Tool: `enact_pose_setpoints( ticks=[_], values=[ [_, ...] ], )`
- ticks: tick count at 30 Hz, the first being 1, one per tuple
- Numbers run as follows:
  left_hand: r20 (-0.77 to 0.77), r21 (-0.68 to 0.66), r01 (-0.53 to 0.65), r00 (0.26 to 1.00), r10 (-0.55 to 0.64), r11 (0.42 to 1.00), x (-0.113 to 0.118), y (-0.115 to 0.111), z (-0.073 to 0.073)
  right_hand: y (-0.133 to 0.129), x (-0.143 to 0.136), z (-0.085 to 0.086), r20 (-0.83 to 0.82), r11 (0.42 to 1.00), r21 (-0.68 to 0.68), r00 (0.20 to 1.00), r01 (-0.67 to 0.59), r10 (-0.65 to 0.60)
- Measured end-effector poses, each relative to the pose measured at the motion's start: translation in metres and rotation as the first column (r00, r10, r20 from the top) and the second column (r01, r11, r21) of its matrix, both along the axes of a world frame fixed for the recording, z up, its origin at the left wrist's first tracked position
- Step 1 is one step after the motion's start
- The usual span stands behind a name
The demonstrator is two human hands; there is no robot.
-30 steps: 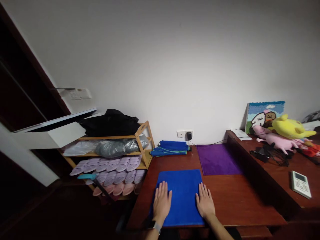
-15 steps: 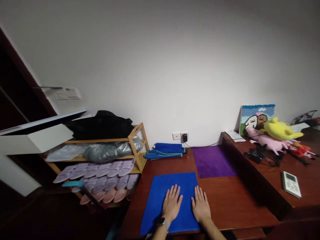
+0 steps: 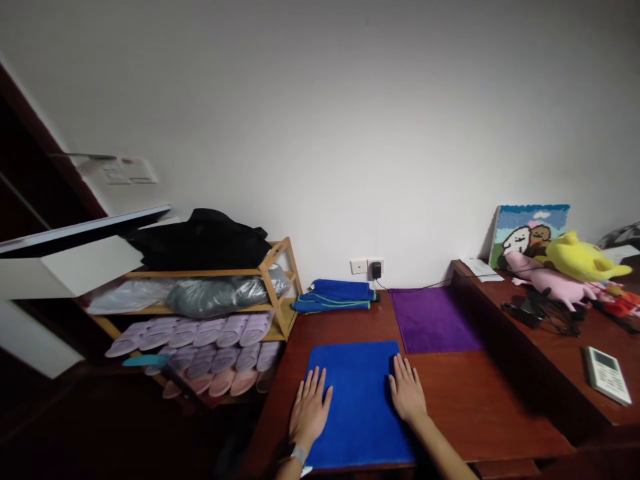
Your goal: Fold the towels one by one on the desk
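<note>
A blue cloth (image 3: pixel 357 407) lies spread flat on the reddish-brown table (image 3: pixel 450 400) before me. My left hand (image 3: pixel 311 408) rests palm down across its left edge, fingers stretched out. On the cloth's right edge lies my right hand (image 3: pixel 407 390), also flat with fingers extended. Neither hand grips anything. Behind the blue cloth, to the right, a purple cloth (image 3: pixel 437 320) is laid flat. Near the wall sits a stack of folded blue cloths (image 3: pixel 337 295) with green edging.
A wooden rack (image 3: pixel 277 287) on the left holds several slippers (image 3: pixel 210 333) and a black bag (image 3: pixel 205 243). On the raised surface at right are a remote control (image 3: pixel 606 375), plush toys (image 3: pixel 583 257) and black cables (image 3: pixel 543 313). A plug (image 3: pixel 376 270) sits in the wall socket.
My left hand has slid left from the cloth's middle to its left edge. My right hand stays at the right edge, slightly farther forward. The view has shifted a little.
</note>
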State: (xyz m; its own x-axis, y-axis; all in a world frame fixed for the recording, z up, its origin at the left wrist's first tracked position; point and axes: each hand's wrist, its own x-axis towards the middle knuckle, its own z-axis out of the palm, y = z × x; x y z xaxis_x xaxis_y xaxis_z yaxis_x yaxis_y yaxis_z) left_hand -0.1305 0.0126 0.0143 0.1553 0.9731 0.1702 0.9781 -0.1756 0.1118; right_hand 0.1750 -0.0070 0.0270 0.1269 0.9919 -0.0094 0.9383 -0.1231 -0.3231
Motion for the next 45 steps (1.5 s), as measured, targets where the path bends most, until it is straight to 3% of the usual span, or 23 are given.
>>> enact_pose_setpoints(
  ticks=[3,6,11,15,18,22,25,28,30,32,39,42,45],
  values=[
    [0.001,0.0,0.004,1.0,-0.004,1.0,-0.002,0.0,-0.001,0.032,0.002,0.01,0.008,1.0,-0.023,1.0,-0.005,0.005],
    [-0.008,-0.006,-0.001,1.0,0.001,1.0,-0.003,0.0,-0.001,0.052,0.004,0.009,0.018,0.998,-0.06,1.0,0.003,-0.002],
    [-0.024,0.004,-0.006,1.0,0.006,1.0,-0.007,0.0,-0.005,0.056,0.006,-0.003,0.007,0.999,-0.042,1.0,-0.011,0.011],
    [-0.047,0.058,0.001,0.999,0.001,0.998,-0.005,0.002,-0.004,0.054,0.007,-0.003,0.012,0.998,-0.055,1.0,-0.014,0.014],
    [-0.039,0.151,0.06,0.998,-0.055,0.987,0.029,0.009,0.006,0.054,0.006,0.0,0.009,0.998,-0.069,1.0,-0.016,0.017],
    [0.015,0.124,0.288,0.956,-0.292,0.95,0.118,0.03,0.02,0.055,0.006,0.002,0.032,0.997,-0.07,0.999,-0.018,0.021],
    [0.081,0.034,0.354,0.931,-0.356,0.935,0.176,0.049,0.018,0.055,0.007,0.001,0.062,0.996,-0.08,0.997,-0.046,0.051],
    [0.124,-0.036,0.372,0.923,-0.365,0.927,0.194,0.063,0.01,0.056,0.008,-0.002,0.077,0.995,-0.086,0.995,-0.055,0.061],
    [0.127,-0.04,0.377,0.921,-0.369,0.925,0.181,0.07,0.005,0.057,0.008,-0.004,0.064,0.996,-0.078,0.997,-0.043,0.048],
    [0.103,-0.042,0.332,0.939,-0.327,0.942,0.152,0.077,0.002,0.057,0.007,-0.005,0.051,0.997,-0.066,0.998,-0.026,0.029],
    [-0.02,-0.092,0.087,0.996,-0.089,0.992,0.014,0.099,0.006,0.054,0.008,-0.006,0.042,0.998,-0.066,0.999,-0.015,0.018],
    [-0.021,-0.081,0.066,0.997,-0.068,0.995,-0.011,0.103,0.005,0.054,0.007,-0.005,0.055,0.997,-0.071,0.998,-0.013,0.017],
    [-0.01,-0.065,0.069,0.997,-0.07,0.995,-0.015,0.103,0.003,0.054,0.006,-0.004,0.072,0.998,-0.07,0.997,-0.01,0.015]
  ],
)
